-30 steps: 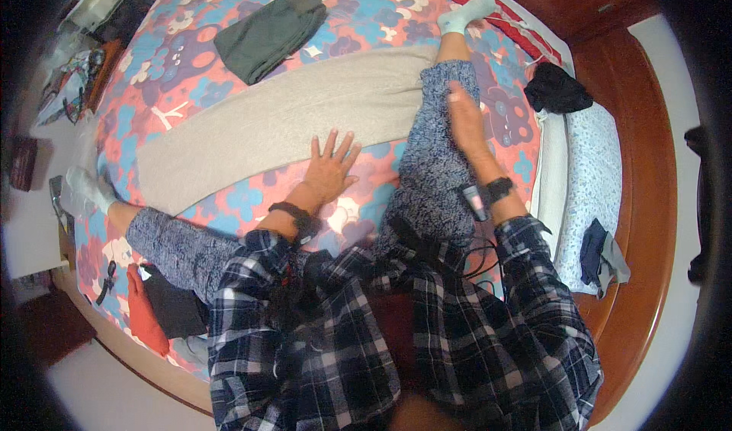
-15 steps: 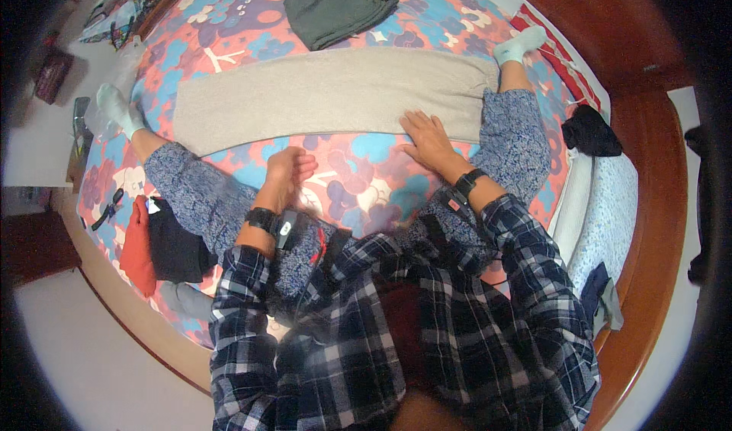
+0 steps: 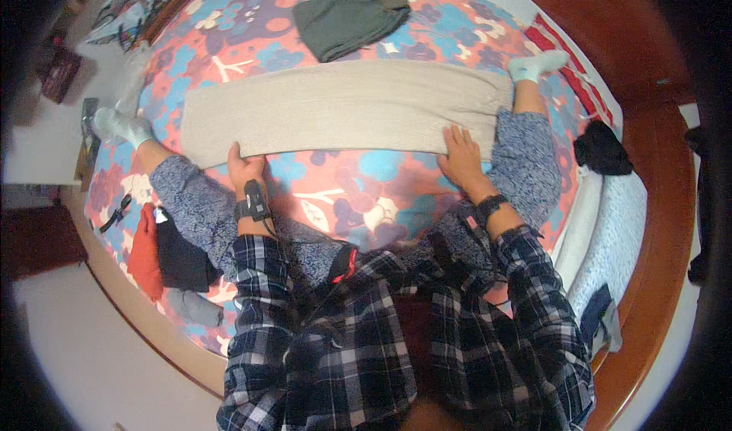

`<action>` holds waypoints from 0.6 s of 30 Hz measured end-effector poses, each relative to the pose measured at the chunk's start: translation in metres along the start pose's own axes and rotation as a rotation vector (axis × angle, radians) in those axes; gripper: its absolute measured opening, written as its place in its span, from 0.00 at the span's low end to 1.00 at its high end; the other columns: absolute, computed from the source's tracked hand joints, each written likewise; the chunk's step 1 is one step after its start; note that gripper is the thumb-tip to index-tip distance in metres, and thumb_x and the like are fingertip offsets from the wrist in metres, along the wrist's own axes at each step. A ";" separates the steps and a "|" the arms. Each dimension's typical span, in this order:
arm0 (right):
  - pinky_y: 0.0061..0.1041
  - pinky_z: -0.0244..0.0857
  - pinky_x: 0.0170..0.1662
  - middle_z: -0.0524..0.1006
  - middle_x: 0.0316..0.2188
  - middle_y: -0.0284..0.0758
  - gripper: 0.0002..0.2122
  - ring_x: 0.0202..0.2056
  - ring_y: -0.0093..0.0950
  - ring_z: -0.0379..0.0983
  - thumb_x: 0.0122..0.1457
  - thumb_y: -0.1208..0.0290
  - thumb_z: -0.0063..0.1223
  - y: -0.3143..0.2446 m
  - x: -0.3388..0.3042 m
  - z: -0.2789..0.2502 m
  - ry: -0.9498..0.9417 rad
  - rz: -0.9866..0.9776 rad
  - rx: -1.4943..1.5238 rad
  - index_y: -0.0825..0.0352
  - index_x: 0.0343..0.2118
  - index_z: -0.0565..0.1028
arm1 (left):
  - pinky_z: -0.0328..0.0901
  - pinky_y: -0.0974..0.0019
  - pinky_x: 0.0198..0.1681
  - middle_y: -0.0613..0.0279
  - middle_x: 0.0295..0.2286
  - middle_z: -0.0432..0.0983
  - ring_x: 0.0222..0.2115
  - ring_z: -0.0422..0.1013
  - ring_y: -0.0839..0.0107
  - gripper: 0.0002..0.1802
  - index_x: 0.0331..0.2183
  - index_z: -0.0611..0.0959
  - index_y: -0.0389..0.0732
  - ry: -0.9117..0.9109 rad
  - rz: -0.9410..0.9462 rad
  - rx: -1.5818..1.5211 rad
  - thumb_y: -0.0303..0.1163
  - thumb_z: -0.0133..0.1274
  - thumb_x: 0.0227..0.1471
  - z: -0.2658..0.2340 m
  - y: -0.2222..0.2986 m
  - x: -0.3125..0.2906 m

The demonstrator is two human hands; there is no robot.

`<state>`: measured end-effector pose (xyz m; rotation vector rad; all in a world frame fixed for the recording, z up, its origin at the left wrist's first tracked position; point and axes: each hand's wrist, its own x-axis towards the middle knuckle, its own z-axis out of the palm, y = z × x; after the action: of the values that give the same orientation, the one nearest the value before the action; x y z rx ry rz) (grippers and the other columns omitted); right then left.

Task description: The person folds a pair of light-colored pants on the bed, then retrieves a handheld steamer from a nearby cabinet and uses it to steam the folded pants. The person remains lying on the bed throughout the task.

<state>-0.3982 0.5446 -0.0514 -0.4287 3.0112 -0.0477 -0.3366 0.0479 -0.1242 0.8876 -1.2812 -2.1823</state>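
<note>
A pair of beige trousers [image 3: 335, 105], folded lengthwise into a long strip, lies across the bed between my outstretched legs. My left hand [image 3: 246, 170] is closed at its near edge toward the left, the thumb on top of the cloth and the other fingers curled at the edge, partly hidden. Flat on the near edge toward the right rests my right hand [image 3: 462, 160], its fingers stretched out over the fabric. Slight creases run through the cloth by the right end.
A folded dark green garment [image 3: 351, 21] lies beyond the trousers. Red and black clothes [image 3: 179, 252] and a grey piece [image 3: 200, 307] are at the left. On the right are a black bundle [image 3: 602, 147] and a pale blue bedding roll [image 3: 614, 225] beside the wooden bed edge [image 3: 663, 278].
My left hand has moved left and forward onto the trousers' near edge. My right hand has shifted right along the cloth. The near edge now lies straighter.
</note>
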 end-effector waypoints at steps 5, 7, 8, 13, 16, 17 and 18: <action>0.54 0.45 0.66 0.52 0.69 0.50 0.36 0.69 0.49 0.46 0.53 0.61 0.57 -0.011 0.004 0.005 0.031 -0.028 0.015 0.63 0.66 0.60 | 0.71 0.58 0.53 0.54 0.53 0.72 0.51 0.71 0.60 0.23 0.55 0.70 0.31 0.011 -0.215 -0.574 0.35 0.49 0.63 -0.007 0.030 0.031; 0.54 0.44 0.67 0.52 0.69 0.49 0.37 0.69 0.49 0.45 0.53 0.61 0.58 -0.013 0.003 0.005 0.058 -0.083 0.039 0.63 0.66 0.60 | 0.70 0.57 0.53 0.53 0.53 0.71 0.52 0.71 0.58 0.22 0.54 0.71 0.32 0.104 -0.255 -0.462 0.35 0.50 0.63 -0.004 0.038 0.033; 0.55 0.43 0.67 0.52 0.69 0.48 0.37 0.70 0.49 0.44 0.52 0.61 0.60 -0.012 0.004 0.005 0.078 -0.099 0.059 0.62 0.66 0.60 | 0.71 0.55 0.52 0.52 0.52 0.73 0.51 0.71 0.57 0.21 0.53 0.72 0.34 0.169 -0.213 -0.420 0.33 0.53 0.61 0.002 0.039 0.034; 0.54 0.44 0.67 0.53 0.69 0.47 0.37 0.69 0.49 0.47 0.52 0.64 0.61 -0.005 0.003 0.002 0.061 -0.017 -0.080 0.61 0.66 0.60 | 0.74 0.63 0.33 0.55 0.39 0.78 0.33 0.75 0.62 0.18 0.47 0.74 0.37 0.257 -0.113 -0.414 0.31 0.58 0.57 0.008 0.070 0.043; 0.53 0.46 0.66 0.54 0.68 0.46 0.36 0.68 0.48 0.49 0.52 0.66 0.60 0.003 0.000 0.004 0.047 0.012 -0.172 0.62 0.66 0.61 | 0.68 0.67 0.26 0.60 0.29 0.74 0.24 0.70 0.68 0.14 0.41 0.74 0.39 0.288 -0.186 -0.468 0.31 0.58 0.56 0.013 0.083 0.053; 0.53 0.47 0.65 0.55 0.68 0.46 0.36 0.67 0.48 0.50 0.52 0.67 0.59 0.005 0.000 0.006 0.014 0.037 -0.190 0.62 0.65 0.61 | 0.67 0.67 0.24 0.61 0.25 0.72 0.21 0.68 0.70 0.12 0.40 0.74 0.39 0.211 -0.167 -0.513 0.31 0.59 0.56 0.016 0.085 0.055; 0.52 0.51 0.63 0.58 0.67 0.46 0.33 0.65 0.48 0.55 0.53 0.70 0.57 0.007 -0.001 0.007 0.074 0.005 -0.205 0.63 0.64 0.63 | 0.65 0.68 0.22 0.63 0.22 0.71 0.18 0.65 0.72 0.11 0.38 0.74 0.39 0.173 -0.129 -0.522 0.32 0.59 0.56 0.019 0.087 0.055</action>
<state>-0.3987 0.5515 -0.0591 -0.4460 3.1026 0.2538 -0.3830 -0.0180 -0.0572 0.9280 -0.5407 -2.3136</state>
